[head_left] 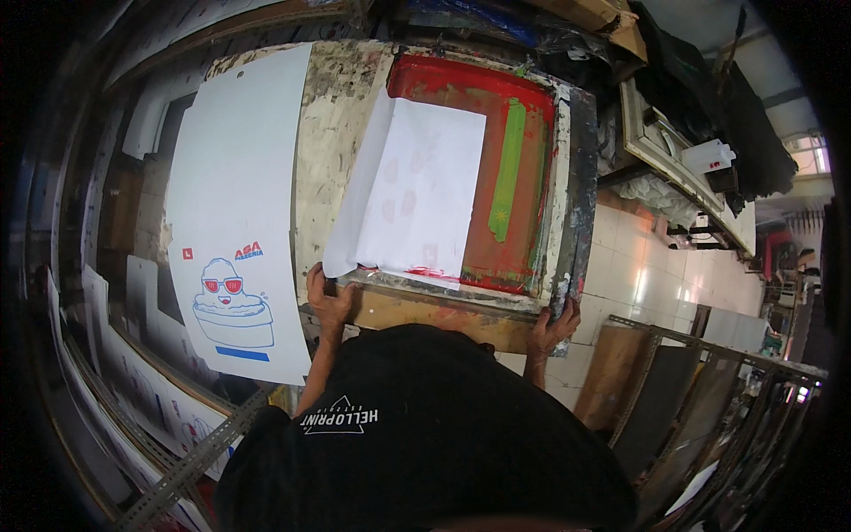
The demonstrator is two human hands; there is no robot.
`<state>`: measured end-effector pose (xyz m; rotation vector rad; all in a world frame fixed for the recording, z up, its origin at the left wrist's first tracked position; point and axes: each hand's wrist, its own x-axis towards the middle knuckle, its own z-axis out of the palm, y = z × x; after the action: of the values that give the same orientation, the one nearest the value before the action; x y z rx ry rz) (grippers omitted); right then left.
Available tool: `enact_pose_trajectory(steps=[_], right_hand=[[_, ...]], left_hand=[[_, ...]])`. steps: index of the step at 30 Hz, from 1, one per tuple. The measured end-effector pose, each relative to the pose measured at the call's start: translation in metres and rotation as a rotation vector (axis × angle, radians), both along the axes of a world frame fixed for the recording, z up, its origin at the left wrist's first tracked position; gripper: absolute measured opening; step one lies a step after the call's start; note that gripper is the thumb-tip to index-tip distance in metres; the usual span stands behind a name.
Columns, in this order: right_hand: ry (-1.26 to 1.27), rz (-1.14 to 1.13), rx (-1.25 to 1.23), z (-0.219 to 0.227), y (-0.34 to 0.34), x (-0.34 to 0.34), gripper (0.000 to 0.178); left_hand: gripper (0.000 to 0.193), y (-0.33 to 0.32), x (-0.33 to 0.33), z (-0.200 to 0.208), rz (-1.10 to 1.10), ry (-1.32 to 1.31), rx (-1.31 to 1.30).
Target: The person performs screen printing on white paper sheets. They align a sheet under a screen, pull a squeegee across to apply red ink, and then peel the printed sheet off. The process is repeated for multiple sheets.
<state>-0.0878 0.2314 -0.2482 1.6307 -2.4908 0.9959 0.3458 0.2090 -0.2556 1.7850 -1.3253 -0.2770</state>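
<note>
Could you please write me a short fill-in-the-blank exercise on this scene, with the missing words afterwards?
1. The right hand is at the paint-stained frame, by its lower ____ corner in the picture.
2. The long strip inside the frame, beside the white paper, is coloured ____.
3. The cartoon figure printed on the large sheet wears red ____.
4. The person's shirt is coloured ____.

Missing words: right; green; sunglasses; black.

The white sheet (434, 164) hides much of the red screen (470, 80); the sheet's pale blotches (389, 209) are too faint to make out. The black shirt (487, 426), cut off below, covers part of the wooden board (425, 313).
</note>
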Motion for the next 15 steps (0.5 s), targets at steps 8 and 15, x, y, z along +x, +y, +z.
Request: enact_pose_trajectory(steps=[8,15], right_hand=[[-0.025,-0.007,-0.014,-0.0035,0.0002,-0.002,0.06],[-0.018,-0.019,-0.008,-0.0039,0.0001,-0.0019,0.056]], left_hand=[[0.054,-0.0003,0.0004,0.0002,-0.02,-0.027,0.0],[0.054,-0.0007,-0.0025,0.0042,-0.011,-0.005,0.008]])
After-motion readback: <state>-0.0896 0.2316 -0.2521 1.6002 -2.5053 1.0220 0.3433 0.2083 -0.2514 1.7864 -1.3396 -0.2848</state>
